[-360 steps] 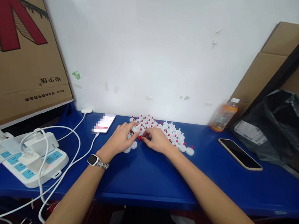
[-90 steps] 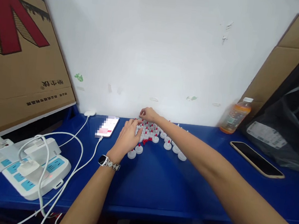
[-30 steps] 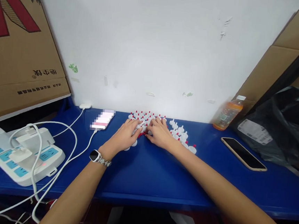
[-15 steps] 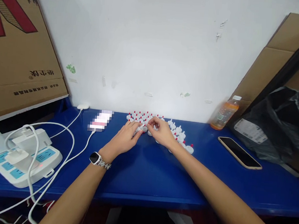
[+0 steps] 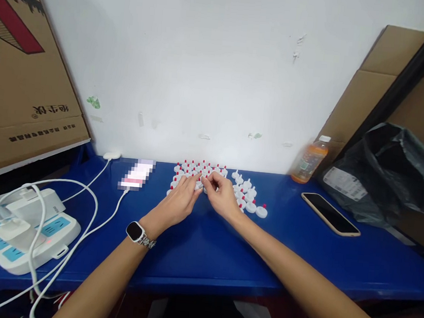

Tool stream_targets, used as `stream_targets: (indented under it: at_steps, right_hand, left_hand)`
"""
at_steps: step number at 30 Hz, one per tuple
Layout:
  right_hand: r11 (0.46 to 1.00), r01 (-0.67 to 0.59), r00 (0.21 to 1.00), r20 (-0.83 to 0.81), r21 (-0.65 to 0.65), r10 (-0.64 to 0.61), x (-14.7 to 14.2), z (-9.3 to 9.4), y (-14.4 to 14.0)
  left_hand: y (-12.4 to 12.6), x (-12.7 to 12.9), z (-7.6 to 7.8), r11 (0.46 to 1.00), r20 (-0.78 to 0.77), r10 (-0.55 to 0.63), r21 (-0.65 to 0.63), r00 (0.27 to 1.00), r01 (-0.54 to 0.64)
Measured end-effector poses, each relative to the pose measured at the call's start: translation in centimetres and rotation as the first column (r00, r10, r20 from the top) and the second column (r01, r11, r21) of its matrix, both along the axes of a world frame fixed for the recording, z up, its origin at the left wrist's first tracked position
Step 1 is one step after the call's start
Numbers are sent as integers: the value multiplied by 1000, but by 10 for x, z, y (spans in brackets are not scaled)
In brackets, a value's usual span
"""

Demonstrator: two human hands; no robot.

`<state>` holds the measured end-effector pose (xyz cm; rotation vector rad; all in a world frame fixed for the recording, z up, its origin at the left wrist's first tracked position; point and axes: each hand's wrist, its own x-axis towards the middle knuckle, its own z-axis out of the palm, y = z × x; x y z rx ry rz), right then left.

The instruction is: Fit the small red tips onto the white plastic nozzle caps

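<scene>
My left hand (image 5: 179, 198), with a watch on its wrist, is closed around a white nozzle cap (image 5: 198, 184) with a small red tip. My right hand (image 5: 221, 194) is beside it, thumb and fingertips pinched together close to that red tip; whether something tiny sits in the pinch is hidden. Behind and around both hands stand many white nozzle caps with red tips (image 5: 188, 167). To the right of my right hand, several white nozzle caps without red tips (image 5: 247, 185) stand near a red-tipped cap (image 5: 261, 212).
On the blue table (image 5: 210, 258), a power strip (image 5: 21, 256) with looping white cables lies left. A phone (image 5: 329, 214), an orange drink bottle (image 5: 310, 160) and a dark plastic bag (image 5: 384, 179) are right. A white wall (image 5: 204, 79) rises behind; a cardboard box (image 5: 29, 83) leans left.
The camera view has shifted slightly, moving the scene left. Between my hands, the held cap's red tip now shows more plainly, and my right fingertips are closer to my left hand.
</scene>
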<state>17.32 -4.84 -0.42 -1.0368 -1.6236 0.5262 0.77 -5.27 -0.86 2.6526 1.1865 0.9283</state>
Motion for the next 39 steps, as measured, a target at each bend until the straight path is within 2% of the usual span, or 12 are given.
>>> stream_targets:
  at_steps: [4, 8, 11, 13, 16, 21, 24, 28, 31, 34, 37, 39]
  right_hand:
    - [999, -53, 997, -50, -8, 52, 7, 7, -1]
    - [994, -103, 993, -64, -24, 101, 43, 23, 16]
    - [999, 11, 996, 86, -49, -6, 73, 32, 34]
    - [997, 35, 972, 235, -75, -16, 83, 33, 43]
    - [996, 21, 931, 365, -82, 11, 83, 28, 51]
    - [995, -16, 935, 351, -97, 50, 70, 15, 57]
    - [994, -43, 903, 422, -99, 81, 70, 14, 59]
    - [999, 28, 835, 550, -27, -8, 79, 20, 59]
    - [996, 76, 844, 529, 43, -87, 80, 27, 55]
    - [1000, 12, 873, 487, -8, -7, 75, 28, 51]
    - [992, -50, 834, 542, -112, 103, 71, 24, 54]
    - [990, -44, 804, 584, -131, 113, 69, 21, 59]
  left_hand:
    - [0, 7, 2, 1000, 50, -2, -24, 999, 3]
    - [10, 19, 16, 999, 83, -40, 2, 996, 40]
    - [24, 27, 29, 1000, 82, -9, 1, 997, 9]
    - [31, 30, 32, 1000, 80, 5, 6, 997, -6]
    - [35, 31, 27, 1000, 101, 18, 19, 995, -20]
    - [33, 19, 11, 999, 100, 47, -29, 994, -44]
    - [34, 12, 8, 997, 99, 72, -46, 993, -67]
    - [33, 12, 10, 997, 83, 73, -42, 994, -70]
    - [31, 14, 12, 997, 76, 71, -35, 995, -69]
    - [30, 15, 13, 997, 73, 72, -40, 995, -69]
    - [31, 14, 12, 996, 70, 77, -55, 995, -73]
    - [31, 13, 12, 995, 64, 79, -60, 995, -75]
